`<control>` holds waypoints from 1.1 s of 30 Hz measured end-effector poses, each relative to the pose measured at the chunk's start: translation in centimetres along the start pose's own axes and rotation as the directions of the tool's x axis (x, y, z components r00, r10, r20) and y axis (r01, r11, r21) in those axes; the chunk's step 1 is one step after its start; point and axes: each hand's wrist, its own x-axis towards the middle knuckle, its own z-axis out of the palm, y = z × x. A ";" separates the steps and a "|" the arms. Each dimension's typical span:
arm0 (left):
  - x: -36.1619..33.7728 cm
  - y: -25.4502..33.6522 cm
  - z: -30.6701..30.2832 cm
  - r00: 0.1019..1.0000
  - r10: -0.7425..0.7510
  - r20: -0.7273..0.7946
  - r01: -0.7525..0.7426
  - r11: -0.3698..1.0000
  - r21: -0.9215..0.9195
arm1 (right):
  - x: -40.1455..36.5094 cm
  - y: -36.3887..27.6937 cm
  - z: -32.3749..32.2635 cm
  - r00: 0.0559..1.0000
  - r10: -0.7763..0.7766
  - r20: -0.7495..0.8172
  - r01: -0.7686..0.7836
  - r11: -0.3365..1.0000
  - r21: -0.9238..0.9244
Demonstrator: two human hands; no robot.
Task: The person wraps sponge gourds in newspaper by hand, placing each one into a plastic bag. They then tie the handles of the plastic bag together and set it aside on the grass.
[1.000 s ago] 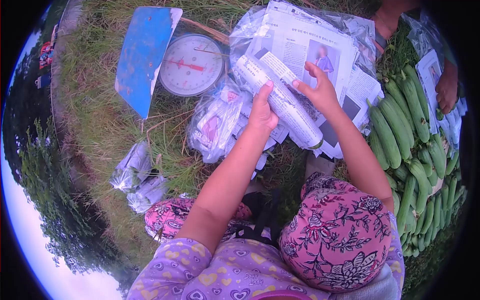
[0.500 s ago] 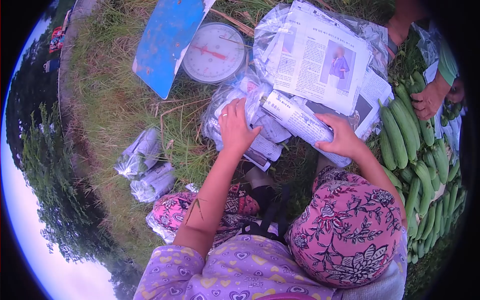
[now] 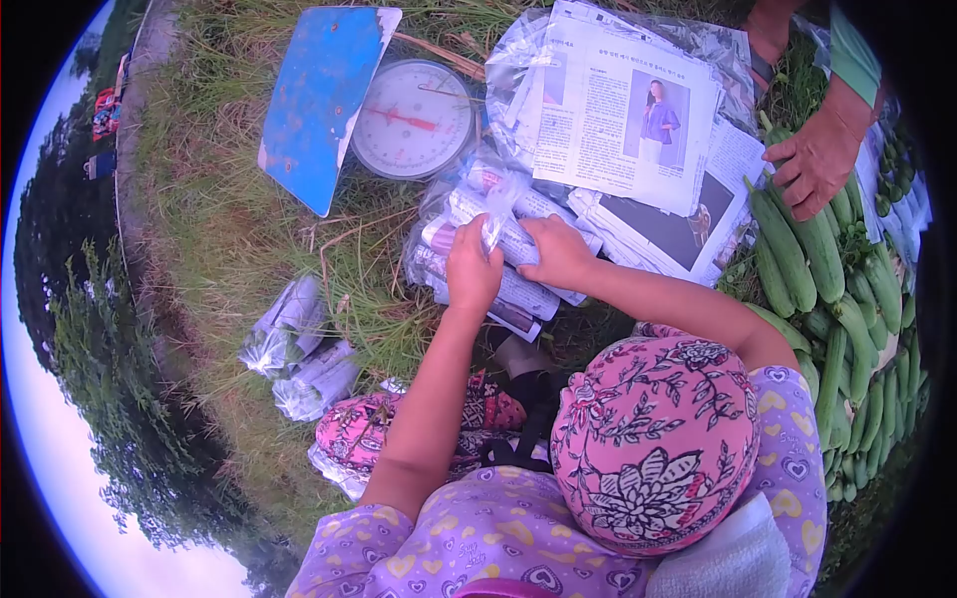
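A clear plastic bag [image 3: 509, 189] lies on the grass with several newspaper-wrapped rolls [image 3: 516, 289] in it, side by side. My left hand [image 3: 473, 267] is closed on the bag's gathered edge, above the rolls. Just to its right, my right hand [image 3: 556, 253] grips the near end of one newspaper-wrapped roll, thumb and fingers on either side of it. What is inside the rolls is hidden by the paper.
Behind the bag stands a dial scale [image 3: 414, 120] with a blue pan [image 3: 324, 100]. Stacked newspaper sheets [image 3: 608, 110] lie beside it. Green gourd-like vegetables [image 3: 817, 249] are piled at right, under another person's hand [image 3: 819, 159]. Two bagged bundles [image 3: 289, 319] rest on the left grass.
My right hand has moved left with the newspaper-wrapped roll, now among the others in the bag. My left hand has closed on the bag's edge. The other person's hand has shifted left over the vegetables.
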 end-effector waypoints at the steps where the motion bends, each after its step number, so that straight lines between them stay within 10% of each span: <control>1: -0.3 0.2 0.3 1.000 -0.013 0.016 0.013 1.000 -0.006 | 0.1 0.0 0.5 1.000 -0.001 -0.015 0.001 1.000 -0.013; 25: 0.2 -1.1 4.6 0.994 0.055 0.094 -0.064 0.993 0.099 | 1.0 1.9 0.9 0.961 -0.151 -0.230 0.109 0.977 -0.185; 33: 1.3 -1.4 4.6 0.987 0.023 0.159 -0.047 0.987 0.153 | 0.2 2.6 -1.6 0.993 -0.074 -0.092 0.067 0.994 -0.081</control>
